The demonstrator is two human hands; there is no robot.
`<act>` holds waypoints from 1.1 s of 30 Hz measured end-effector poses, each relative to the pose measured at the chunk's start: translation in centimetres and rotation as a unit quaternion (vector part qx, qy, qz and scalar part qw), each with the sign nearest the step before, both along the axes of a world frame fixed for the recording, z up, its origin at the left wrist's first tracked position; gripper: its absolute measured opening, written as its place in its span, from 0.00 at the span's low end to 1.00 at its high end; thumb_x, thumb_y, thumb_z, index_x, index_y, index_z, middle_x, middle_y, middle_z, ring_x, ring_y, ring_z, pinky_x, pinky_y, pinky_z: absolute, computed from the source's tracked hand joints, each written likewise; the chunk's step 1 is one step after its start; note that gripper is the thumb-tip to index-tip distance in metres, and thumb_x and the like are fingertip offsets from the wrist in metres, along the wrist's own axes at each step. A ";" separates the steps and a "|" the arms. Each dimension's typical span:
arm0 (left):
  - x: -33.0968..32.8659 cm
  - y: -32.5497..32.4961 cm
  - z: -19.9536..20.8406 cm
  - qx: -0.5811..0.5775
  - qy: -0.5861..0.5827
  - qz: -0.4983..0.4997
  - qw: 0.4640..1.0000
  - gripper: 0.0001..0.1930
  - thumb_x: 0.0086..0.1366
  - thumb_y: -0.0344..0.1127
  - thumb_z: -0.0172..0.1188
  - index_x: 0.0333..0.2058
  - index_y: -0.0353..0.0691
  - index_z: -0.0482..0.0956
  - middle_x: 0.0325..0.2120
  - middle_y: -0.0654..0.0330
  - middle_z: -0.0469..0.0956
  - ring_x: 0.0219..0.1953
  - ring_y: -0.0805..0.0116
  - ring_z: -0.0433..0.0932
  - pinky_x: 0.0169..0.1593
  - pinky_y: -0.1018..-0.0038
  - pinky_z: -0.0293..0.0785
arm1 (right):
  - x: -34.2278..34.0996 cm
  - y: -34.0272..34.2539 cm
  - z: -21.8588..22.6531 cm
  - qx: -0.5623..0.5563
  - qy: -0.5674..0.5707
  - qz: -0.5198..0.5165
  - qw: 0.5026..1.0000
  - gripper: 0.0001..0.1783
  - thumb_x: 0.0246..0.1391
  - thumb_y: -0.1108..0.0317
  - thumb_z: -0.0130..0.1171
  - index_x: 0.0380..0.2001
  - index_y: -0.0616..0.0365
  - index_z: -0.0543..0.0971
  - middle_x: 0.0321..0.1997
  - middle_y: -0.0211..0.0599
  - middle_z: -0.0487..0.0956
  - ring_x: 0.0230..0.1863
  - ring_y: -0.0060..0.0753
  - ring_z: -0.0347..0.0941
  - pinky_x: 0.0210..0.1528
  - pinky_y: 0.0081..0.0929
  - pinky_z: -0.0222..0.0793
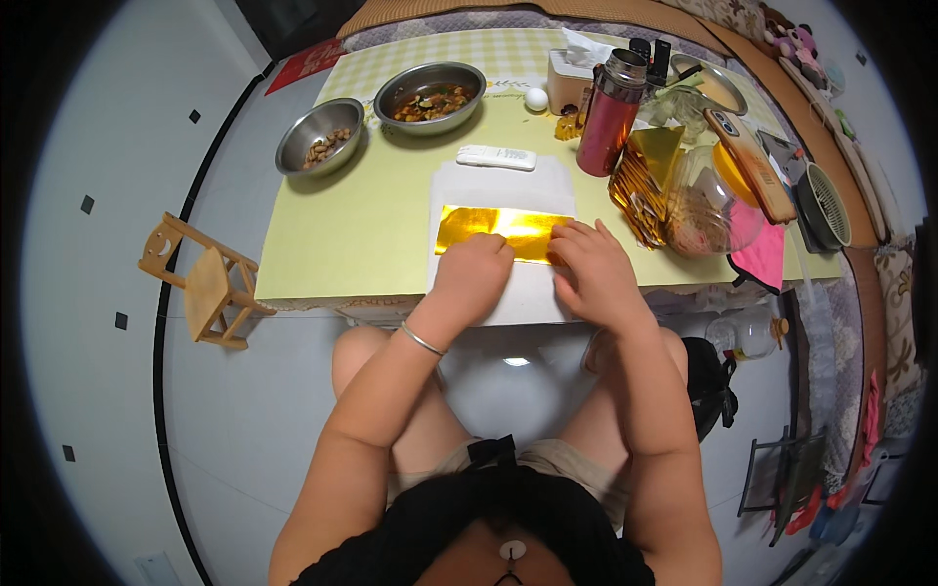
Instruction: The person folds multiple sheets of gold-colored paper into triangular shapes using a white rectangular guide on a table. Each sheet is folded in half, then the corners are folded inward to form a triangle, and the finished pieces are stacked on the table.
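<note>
A shiny gold foil paper [469, 223], a wide flat strip, lies across a white sheet [528, 302] at the table's near edge. My left hand [474, 276] is closed at the strip's lower middle edge, its curled fingers pressing on the foil. At the strip's right end rests my right hand [598, 272], with fingers stretched over the foil and the thumb apart. The fingertips of both hands are partly hidden. Just beyond the foil sits a white oblong object [496, 157], maybe a remote control.
Behind stand a metal bowl of nuts [322, 148], a bowl of food [430, 98] and a tissue box [569, 82]. To the right are a red thermos [612, 112], more folded gold foil [640, 190], a clear plastic container [705, 220] and a phone [750, 164]. A small wooden chair [210, 283] is at left.
</note>
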State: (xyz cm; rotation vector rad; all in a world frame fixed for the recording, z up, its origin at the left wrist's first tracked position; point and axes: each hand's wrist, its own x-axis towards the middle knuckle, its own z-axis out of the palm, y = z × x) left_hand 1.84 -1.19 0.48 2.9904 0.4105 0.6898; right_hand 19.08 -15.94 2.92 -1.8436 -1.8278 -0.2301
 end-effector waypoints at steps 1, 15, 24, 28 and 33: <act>-0.3 0.3 0.2 -0.023 -0.003 0.001 1.000 0.05 0.60 0.33 0.62 0.32 0.38 0.80 0.34 0.56 0.81 0.38 0.55 0.81 0.39 0.63 0.79 | 0.2 -0.2 0.1 -0.005 -0.007 -0.005 1.000 0.17 0.47 0.73 0.61 0.43 0.57 0.78 0.53 0.44 0.81 0.62 0.49 0.73 0.70 0.54 0.62; -0.5 -0.4 1.2 -0.056 -0.023 -0.033 0.998 0.13 0.57 0.38 0.67 0.38 0.38 0.82 0.35 0.53 0.78 0.39 0.52 0.78 0.42 0.59 0.76 | 1.0 0.3 -0.1 -0.037 -0.034 0.020 0.999 0.15 0.53 0.65 0.63 0.43 0.56 0.80 0.56 0.42 0.80 0.64 0.46 0.72 0.71 0.55 0.59; -1.0 -1.4 -0.3 0.033 -0.043 -0.023 0.998 0.19 0.62 0.42 0.65 0.49 0.38 0.83 0.44 0.48 0.78 0.47 0.49 0.79 0.46 0.58 0.77 | -0.9 -2.7 -1.9 -0.102 -0.035 0.004 0.994 0.25 0.58 0.62 0.63 0.56 0.63 0.77 0.64 0.50 0.76 0.67 0.48 0.70 0.67 0.40 0.67; -1.1 -1.3 -0.2 0.006 -0.012 -0.019 1.000 0.19 0.63 0.42 0.65 0.50 0.39 0.83 0.47 0.47 0.79 0.52 0.48 0.79 0.49 0.58 0.77 | 1.7 -3.6 -1.2 -0.165 0.015 -0.055 0.985 0.18 0.56 0.67 0.62 0.49 0.61 0.79 0.61 0.48 0.77 0.61 0.47 0.75 0.57 0.40 0.74; -1.6 -0.7 0.4 -0.037 -0.035 -0.054 0.997 0.17 0.60 0.41 0.68 0.46 0.41 0.85 0.49 0.48 0.80 0.53 0.48 0.80 0.52 0.58 0.76 | 0.9 -2.3 0.3 -0.007 0.029 -0.010 0.999 0.19 0.45 0.71 0.66 0.43 0.58 0.77 0.55 0.42 0.79 0.58 0.47 0.75 0.54 0.39 0.75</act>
